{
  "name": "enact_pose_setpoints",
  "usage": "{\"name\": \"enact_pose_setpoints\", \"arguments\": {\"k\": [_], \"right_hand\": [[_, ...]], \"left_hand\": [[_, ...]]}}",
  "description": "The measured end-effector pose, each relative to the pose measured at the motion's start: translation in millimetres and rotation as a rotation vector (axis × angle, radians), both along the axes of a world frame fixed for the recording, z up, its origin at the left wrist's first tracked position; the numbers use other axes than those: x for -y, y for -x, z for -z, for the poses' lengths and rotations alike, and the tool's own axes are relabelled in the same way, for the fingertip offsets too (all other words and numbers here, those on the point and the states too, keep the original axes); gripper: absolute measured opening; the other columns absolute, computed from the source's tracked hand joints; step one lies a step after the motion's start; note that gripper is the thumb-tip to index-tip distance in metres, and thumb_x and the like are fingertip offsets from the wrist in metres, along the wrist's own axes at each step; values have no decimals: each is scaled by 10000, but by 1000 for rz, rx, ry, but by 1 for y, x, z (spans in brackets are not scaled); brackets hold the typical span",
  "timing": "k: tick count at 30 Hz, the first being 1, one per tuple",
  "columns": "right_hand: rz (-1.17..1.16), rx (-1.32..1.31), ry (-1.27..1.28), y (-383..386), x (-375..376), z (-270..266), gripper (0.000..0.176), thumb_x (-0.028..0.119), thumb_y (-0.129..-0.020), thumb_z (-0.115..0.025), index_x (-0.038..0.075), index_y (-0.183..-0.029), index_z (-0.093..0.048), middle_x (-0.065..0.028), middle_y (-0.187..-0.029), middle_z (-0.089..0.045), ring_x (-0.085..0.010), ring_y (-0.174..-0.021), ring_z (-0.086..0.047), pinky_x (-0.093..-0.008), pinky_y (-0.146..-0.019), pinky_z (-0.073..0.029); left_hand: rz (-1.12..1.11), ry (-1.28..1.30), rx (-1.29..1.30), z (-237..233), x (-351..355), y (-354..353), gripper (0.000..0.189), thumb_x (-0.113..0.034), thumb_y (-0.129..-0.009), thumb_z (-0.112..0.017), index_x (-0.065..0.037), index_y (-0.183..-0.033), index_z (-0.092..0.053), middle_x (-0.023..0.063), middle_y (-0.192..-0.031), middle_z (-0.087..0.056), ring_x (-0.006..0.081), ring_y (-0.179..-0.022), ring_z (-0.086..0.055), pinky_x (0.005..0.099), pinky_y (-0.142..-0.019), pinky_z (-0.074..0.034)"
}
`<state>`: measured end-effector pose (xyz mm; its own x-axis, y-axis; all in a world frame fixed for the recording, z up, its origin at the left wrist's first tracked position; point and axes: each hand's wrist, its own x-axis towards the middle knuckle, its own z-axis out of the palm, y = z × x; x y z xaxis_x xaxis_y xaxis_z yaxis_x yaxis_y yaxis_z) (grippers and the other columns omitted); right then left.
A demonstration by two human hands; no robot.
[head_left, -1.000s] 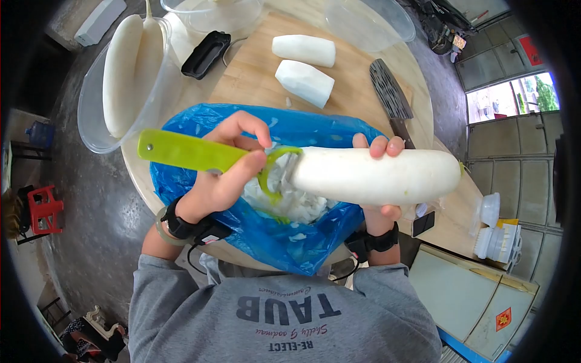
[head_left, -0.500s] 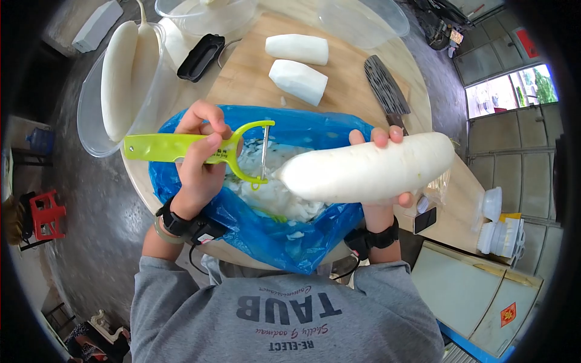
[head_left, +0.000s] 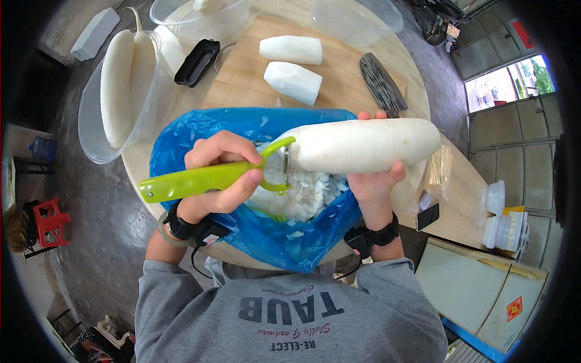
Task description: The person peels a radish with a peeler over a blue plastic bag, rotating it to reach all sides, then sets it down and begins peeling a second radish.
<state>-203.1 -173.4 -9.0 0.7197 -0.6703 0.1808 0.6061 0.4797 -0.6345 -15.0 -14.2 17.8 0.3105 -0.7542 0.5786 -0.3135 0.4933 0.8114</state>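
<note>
My left hand [head_left: 224,172] is closed around the handle of a lime-green Y-shaped peeler [head_left: 181,183]. The peeler's blade meets the left end of a large white radish [head_left: 369,145]. That radish lies across my right hand [head_left: 375,181], which grips it from beneath, fingertips showing along the far side and the thumb on the near side. Below both hands sits a container lined with a blue plastic bag [head_left: 193,130], holding a heap of white peelings [head_left: 308,193] with a bit of green among them.
Two peeled radish pieces [head_left: 292,82] lie on a wooden cutting board [head_left: 236,72], near a dark-patterned knife [head_left: 382,81]. Whole radishes [head_left: 117,91] rest in a clear tub [head_left: 91,127] at left. A black case [head_left: 196,63], phone [head_left: 428,216] and skewers [head_left: 440,172] are also around.
The radish has moved up and left, and my right hand has turned under it. The peeler has shifted right, closing the gap so its blade now meets the radish's end.
</note>
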Motion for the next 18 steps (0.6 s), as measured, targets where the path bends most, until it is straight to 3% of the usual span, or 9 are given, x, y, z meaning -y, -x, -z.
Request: {"name": "enact_pose_setpoints", "arguments": {"k": [6, 9, 13, 16, 18], "right_hand": [[-9, 54, 64, 1, 4, 3, 739, 325, -637, -717, 99, -1240, -355, -128, -1227, -410, -254, -1121, -425, -416, -921, -396], [-19, 104, 13, 0, 4, 0, 706, 303, -638, -714, 103, -1229, -381, -134, -1211, -426, -244, -1106, -435, -401, -902, -408], [-23, 72, 21, 1, 5, 0, 706, 306, -635, -718, 105, -1222, -382, -129, -1199, -428, -241, -1104, -436, -399, -889, -421], [-8, 48, 78, -3, 1, -3, 713, 312, -628, -728, 106, -1215, -379, -124, -1193, -424, -235, -1100, -438, -392, -882, -430], [-4, 29, 93, -6, -2, -4, 713, 317, -626, -732, 108, -1209, -379, -119, -1186, -424, -232, -1088, -446, -385, -877, -435]], "left_hand": [[-219, -114, 90, -1, 1, 2, 140, 24, -692, -586, -39, -801, -526, 17, -599, -561, 43, -484, -491, 162, -480, -347], [-278, -16, -71, 6, -4, 0, 119, 27, -704, -575, -45, -775, -512, 16, -646, -542, 45, -534, -487, 169, -502, -358], [-106, 41, -348, 3, -7, 6, 107, -5, -708, -589, -40, -754, -498, 20, -677, -517, 54, -585, -481, 179, -532, -366], [-10, -9, -375, 6, -7, 10, 128, -6, -690, -602, -32, -761, -500, 23, -643, -536, 54, -549, -491, 180, -505, -359], [48, -46, -147, 0, -4, 7, 135, 1, -682, -601, -29, -771, -504, 25, -611, -547, 56, -518, -498, 178, -486, -356]]}}
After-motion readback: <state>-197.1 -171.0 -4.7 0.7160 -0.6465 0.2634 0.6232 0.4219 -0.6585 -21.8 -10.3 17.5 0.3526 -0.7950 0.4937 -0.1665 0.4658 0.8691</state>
